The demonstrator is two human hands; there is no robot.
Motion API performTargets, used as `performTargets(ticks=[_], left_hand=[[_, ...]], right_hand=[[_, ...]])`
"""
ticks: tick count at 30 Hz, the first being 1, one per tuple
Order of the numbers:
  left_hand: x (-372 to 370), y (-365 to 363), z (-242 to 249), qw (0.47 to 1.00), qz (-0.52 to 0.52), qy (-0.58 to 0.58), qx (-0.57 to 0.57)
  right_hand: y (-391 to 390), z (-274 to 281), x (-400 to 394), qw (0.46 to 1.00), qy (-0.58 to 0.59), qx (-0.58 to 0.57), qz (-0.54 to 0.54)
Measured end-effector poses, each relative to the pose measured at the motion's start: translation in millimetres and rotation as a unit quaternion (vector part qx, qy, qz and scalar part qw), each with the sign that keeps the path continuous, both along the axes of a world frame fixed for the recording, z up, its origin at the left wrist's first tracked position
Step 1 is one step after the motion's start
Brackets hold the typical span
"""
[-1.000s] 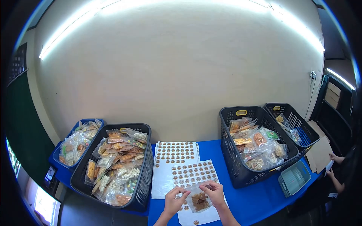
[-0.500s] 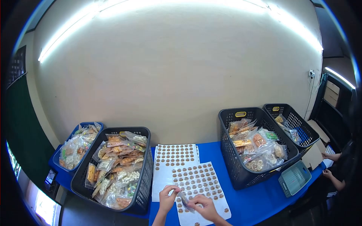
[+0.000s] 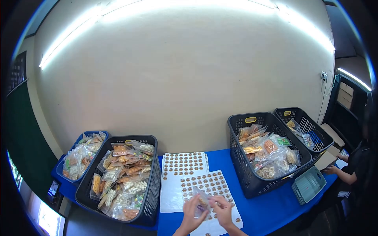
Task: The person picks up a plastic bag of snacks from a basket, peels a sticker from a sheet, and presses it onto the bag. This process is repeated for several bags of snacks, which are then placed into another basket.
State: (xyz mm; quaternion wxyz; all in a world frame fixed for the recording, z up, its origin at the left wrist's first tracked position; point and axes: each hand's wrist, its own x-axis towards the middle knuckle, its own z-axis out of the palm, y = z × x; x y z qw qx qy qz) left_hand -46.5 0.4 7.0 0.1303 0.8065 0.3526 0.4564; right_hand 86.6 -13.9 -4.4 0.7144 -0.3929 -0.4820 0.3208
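Note:
My left hand point(image 3: 191, 215) is closed on a small clear plastic bag point(image 3: 202, 201) from its left side, with the thumb across its front. What the bag contains is too blurred to make out, though a brownish patch shows on it. My right hand point(image 3: 222, 211) pinches the same bag at its right edge. Both hands are above a white sheet of round brown stickers point(image 3: 210, 181), which lies partly over another sticker sheet point(image 3: 171, 188) on the blue table point(image 3: 258, 212).
To the left, a black basket point(image 3: 156, 173) and a blue basket point(image 3: 59, 167) hold bagged snacks. On the right are two black baskets point(image 3: 241, 165) point(image 3: 321, 135) with more bags and a grey-green basket point(image 3: 311, 185). Another person point(image 3: 350, 173) is at the far right.
The bag has turned so its broad face shows, and my hands have shifted slightly right around it. The other person's arm at the far right has moved up.

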Motion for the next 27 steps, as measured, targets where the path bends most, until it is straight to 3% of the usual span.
performTargets(ticks=[1, 2, 4, 5, 8, 12, 13, 16, 19, 23, 27], left_hand=[[1.3, 0.6, 1.2, 1.0, -0.014, 0.026, -0.009], [-0.4, 6.9, -7.1, 0.992, -0.053, -0.068, -0.087], [-2.3, 20.4, -17.5, 0.929, -0.127, -0.252, -0.238], [-0.7, 16.0, -9.6, 0.875, -0.127, -0.358, -0.3], [-11.8, 19.7, -5.4, 0.886, -0.077, -0.317, -0.329], [-12.2, 15.2, -7.3, 0.874, -0.117, -0.313, -0.353], [-11.9, 16.2, -9.4, 0.881, -0.099, -0.306, -0.348], [-16.2, 17.1, -8.1, 0.88, -0.102, -0.293, -0.36], [-19.4, 19.1, -13.0, 0.92, -0.08, -0.252, -0.29], [-28.2, 21.5, -8.5, 0.884, -0.102, -0.301, -0.342], [-41.1, 29.6, 0.0, 0.895, -0.067, -0.256, -0.358]], right_hand=[[-9.4, 9.5, -9.0, 0.998, 0.019, -0.024, 0.059], [-11.6, 10.3, -13.6, 0.991, -0.131, -0.015, 0.006], [-14.2, 10.3, -16.8, 0.903, -0.42, 0.003, -0.096], [-10.6, 4.4, -16.2, 0.912, -0.403, -0.003, -0.071], [-1.6, -0.1, -12.2, 0.983, -0.16, -0.051, -0.068], [13.4, -1.2, 0.9, 0.985, 0.02, -0.087, 0.144], [16.0, -4.7, -1.1, 0.991, -0.027, -0.049, 0.125], [13.0, 0.9, -3.0, 0.991, -0.027, -0.076, 0.109], [15.2, -8.0, -0.8, 0.991, -0.063, -0.068, 0.096], [14.5, 2.6, 5.7, 0.987, -0.132, -0.043, 0.087], [19.3, -1.8, 19.0, 0.986, -0.032, -0.111, 0.123]])
